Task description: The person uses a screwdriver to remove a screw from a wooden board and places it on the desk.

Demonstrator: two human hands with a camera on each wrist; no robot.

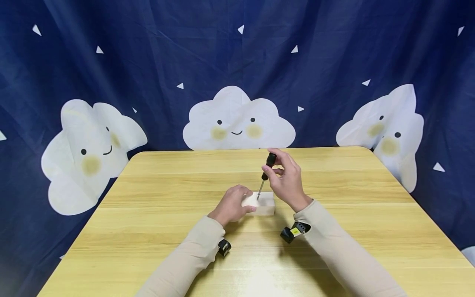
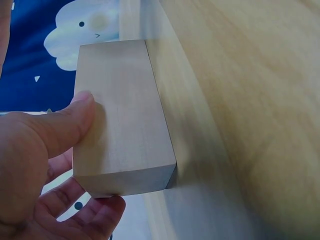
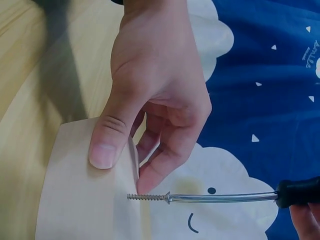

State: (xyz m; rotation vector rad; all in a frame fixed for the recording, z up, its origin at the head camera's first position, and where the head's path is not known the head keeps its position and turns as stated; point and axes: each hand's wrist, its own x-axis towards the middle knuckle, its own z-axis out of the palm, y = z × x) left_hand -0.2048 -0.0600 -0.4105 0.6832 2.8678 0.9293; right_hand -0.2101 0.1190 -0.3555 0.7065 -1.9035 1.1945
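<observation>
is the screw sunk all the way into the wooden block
No, in the right wrist view the screw shows exposed threads between the screwdriver and the wooden block.

Block [image 2: 122, 115]: pale wood, smooth, matt. Screw [image 3: 147, 197]: metal, lightly shiny, ridged along its thread. Screwdriver shaft [image 3: 225, 198]: smooth, glossy metal. Handle [image 3: 295, 192]: black, apparently plastic. Tabletop [image 1: 159, 194]: wood-grained, smooth, glossy enough to throw glare at the near side. Backdrop [image 1: 156, 45]: creased cloth. Sleeves [image 1: 185, 260]: matt, wrinkled cloth.

The blue curtain [image 3: 245, 107] bears the word "smile" [image 3: 313, 50] beside tiny illegible lettering [image 3: 306, 54].
</observation>
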